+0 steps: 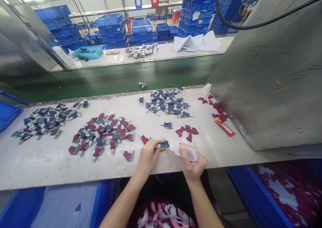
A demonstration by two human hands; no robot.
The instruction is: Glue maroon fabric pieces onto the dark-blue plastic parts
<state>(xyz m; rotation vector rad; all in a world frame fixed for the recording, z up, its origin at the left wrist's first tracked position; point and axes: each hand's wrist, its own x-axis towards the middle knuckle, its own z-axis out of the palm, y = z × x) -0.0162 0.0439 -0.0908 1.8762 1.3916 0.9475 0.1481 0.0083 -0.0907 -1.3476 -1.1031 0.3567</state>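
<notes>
Between the fingertips of my left hand [149,154] is a small boot-shaped part [165,144], dark blue with a grey edge. My right hand [193,166] is wrapped round a clear squeeze bottle [190,153], its nozzle end pointing left towards that part. Just beyond my hands lie a single blue-grey part [167,125] and several loose maroon pieces [188,130]. A maroon-faced part [144,139] rests right by my left hand. Farther back sits a pile of blue-grey parts [167,102].
Left on the table [141,162] are a pile of mixed maroon and blue parts [103,132] and another blue-grey pile [47,119]. At right lie a red packet [224,127] and more maroon pieces [218,108] beside a metal panel [271,87]. A green conveyor belt [105,77] runs behind.
</notes>
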